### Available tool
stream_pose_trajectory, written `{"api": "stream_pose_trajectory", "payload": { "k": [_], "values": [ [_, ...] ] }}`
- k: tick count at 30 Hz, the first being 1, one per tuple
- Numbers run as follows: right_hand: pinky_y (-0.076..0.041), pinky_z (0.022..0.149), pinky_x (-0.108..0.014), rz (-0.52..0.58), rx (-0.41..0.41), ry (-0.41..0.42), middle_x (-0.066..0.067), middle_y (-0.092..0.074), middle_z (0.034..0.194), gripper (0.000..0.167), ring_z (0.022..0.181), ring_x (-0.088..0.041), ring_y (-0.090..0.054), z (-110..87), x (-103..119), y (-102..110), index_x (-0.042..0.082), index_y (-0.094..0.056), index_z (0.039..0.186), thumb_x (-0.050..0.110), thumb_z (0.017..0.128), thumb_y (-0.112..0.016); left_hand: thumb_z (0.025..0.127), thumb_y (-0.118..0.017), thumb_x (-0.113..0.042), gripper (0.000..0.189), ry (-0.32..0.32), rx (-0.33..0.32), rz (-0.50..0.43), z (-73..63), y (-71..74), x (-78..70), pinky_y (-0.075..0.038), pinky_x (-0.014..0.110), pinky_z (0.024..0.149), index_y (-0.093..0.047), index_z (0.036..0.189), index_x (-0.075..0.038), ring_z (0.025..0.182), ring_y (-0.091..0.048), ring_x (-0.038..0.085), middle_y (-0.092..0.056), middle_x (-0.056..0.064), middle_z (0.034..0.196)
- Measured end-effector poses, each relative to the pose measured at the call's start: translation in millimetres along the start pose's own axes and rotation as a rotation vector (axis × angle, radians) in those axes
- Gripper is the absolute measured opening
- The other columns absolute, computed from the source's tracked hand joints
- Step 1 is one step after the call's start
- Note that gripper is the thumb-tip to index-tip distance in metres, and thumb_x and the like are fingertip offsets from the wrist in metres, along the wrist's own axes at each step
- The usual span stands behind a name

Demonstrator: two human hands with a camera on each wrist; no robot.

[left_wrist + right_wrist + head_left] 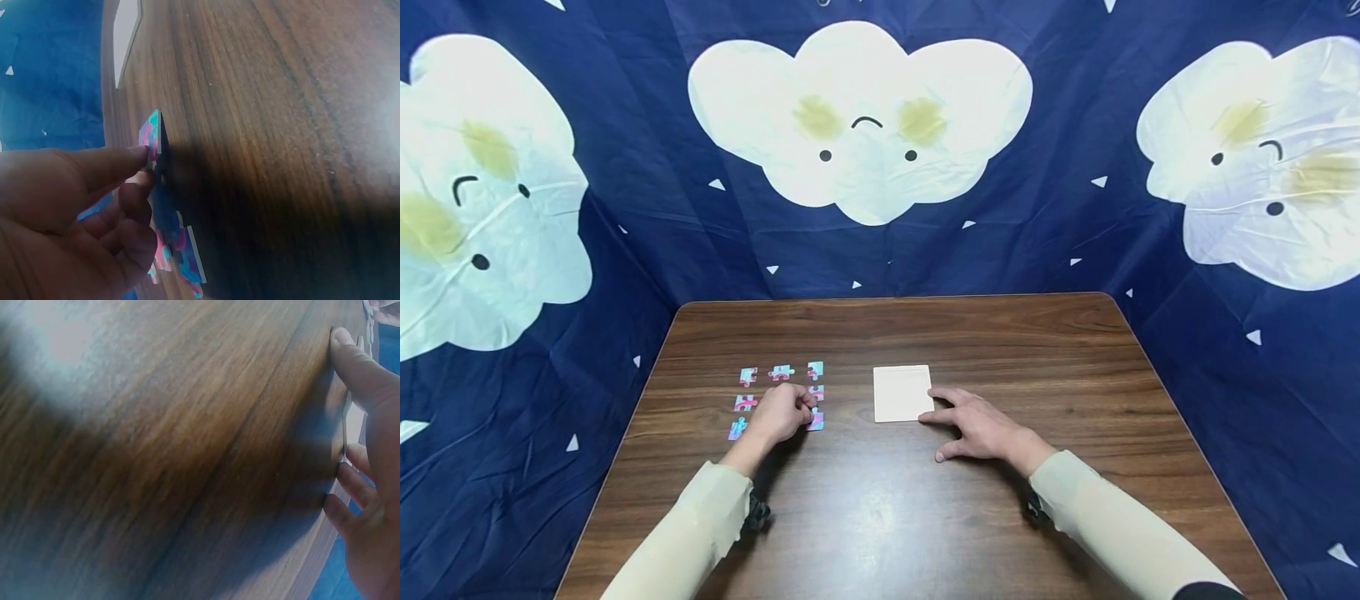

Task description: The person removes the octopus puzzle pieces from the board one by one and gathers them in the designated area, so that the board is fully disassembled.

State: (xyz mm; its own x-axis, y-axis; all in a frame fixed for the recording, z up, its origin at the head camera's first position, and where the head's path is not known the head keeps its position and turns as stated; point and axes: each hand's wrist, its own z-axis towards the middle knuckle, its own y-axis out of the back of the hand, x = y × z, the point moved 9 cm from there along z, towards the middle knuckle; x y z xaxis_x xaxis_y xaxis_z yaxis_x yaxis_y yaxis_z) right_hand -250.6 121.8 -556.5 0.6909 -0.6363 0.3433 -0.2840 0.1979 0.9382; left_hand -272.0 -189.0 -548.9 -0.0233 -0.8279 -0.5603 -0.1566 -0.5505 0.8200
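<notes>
My left hand (780,411) is over a group of jigsaw pieces, its fingers curled. In the left wrist view, its thumb and a fingertip pinch the edge of a pink and teal jigsaw piece (150,134); other fingers hide part of the hold. Several similar pieces, such as a top one (782,372) and a lower left one (738,427), lie apart in loose rows; the hand covers some. A thin white square board (901,393) lies flat to the right. My right hand (981,423) spreads its fingers, and two fingertips touch the board's right edge.
Everything lies on a brown wood-grain table (1015,333) with rounded far corners. Dark blue cloth (865,250) printed with white clouds hangs behind the table and along both sides. Light shines off the tabletop near its front.
</notes>
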Motion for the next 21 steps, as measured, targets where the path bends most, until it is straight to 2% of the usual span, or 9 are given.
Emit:
{"api": "stream_pose_trajectory", "payload": {
  "k": [6,10,21],
  "values": [
    [-0.034,0.117,-0.057,0.0,-0.004,0.004,-0.015,-0.039,0.161,0.07,0.146,-0.036,-0.039,0.6,0.9,0.4,0.031,-0.061,0.143,0.058,0.081,-0.079,0.08,-0.074,-0.005,0.01,0.0,-0.001,0.048,0.1,0.4,-1.4,-0.054,0.041,0.075,-0.075,0.088,-0.01,0.078,-0.065,0.016,-0.072,0.002,0.078],
    [-0.035,0.116,-0.058,-0.005,-0.014,0.016,-0.015,-0.04,0.16,0.07,0.146,-0.037,-0.04,2.1,1.6,0.2,0.031,-0.062,0.143,0.058,0.081,-0.079,0.079,-0.074,-0.003,0.011,-0.003,-0.007,0.07,-0.5,1.4,-2.2,-0.053,0.04,0.073,-0.075,0.086,-0.01,0.076,-0.063,0.017,-0.071,-0.001,0.076],
    [-0.034,0.118,-0.055,-0.013,0.0,0.016,-0.014,-0.038,0.162,0.07,0.147,-0.035,-0.038,4.1,2.4,-2.0,0.032,-0.06,0.144,0.059,0.082,-0.078,0.077,-0.076,-0.003,0.014,0.048,-0.009,0.107,-2.0,3.8,1.2,-0.055,0.042,0.074,-0.075,0.087,-0.013,0.079,-0.065,0.02,-0.071,-0.002,0.079]
  ]
}}
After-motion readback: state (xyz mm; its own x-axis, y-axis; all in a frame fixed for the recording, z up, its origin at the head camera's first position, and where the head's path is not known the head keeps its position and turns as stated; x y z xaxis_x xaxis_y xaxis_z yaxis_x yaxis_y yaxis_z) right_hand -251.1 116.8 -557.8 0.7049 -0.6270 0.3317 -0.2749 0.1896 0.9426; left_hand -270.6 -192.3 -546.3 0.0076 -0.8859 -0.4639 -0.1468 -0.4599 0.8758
